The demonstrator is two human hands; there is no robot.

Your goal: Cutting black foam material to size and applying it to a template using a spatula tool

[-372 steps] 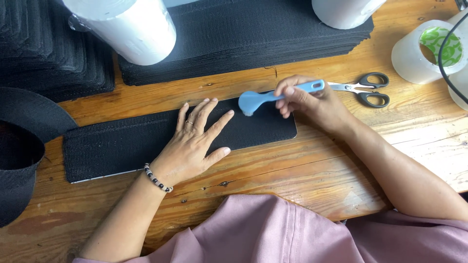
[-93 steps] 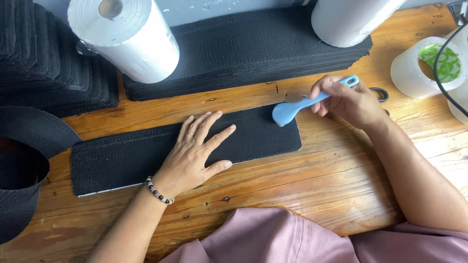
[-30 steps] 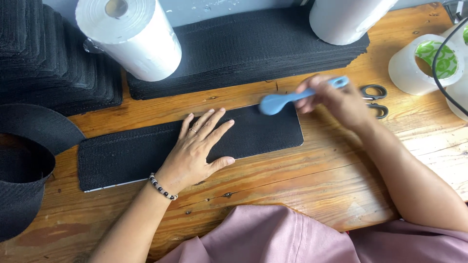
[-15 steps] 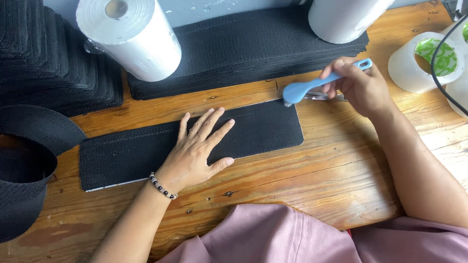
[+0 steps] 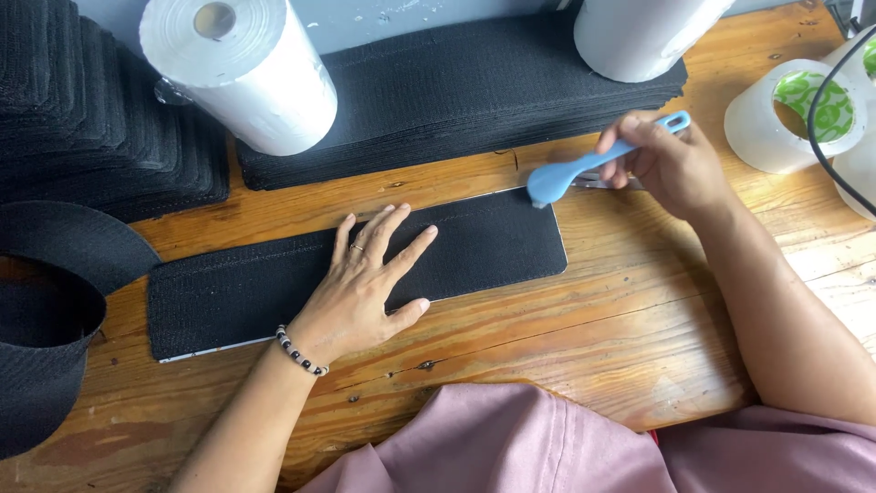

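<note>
A long black fabric strip with a thin white edge lies flat on the wooden table. My left hand presses down on its middle with fingers spread. My right hand grips a light blue spatula by its handle. The spatula's blade hovers at the strip's far right corner. Scissors lie under my right hand, mostly hidden.
Stacks of black fabric strips lie along the back and at the far left. Two white paper rolls rest on them. A clear tape roll stands at the right. A curled black band sits at the left edge.
My right hand has swept the blue spatula back and forth over the strip's right end; it now sits at the far right corner. My left hand has stayed flat on the strip.
</note>
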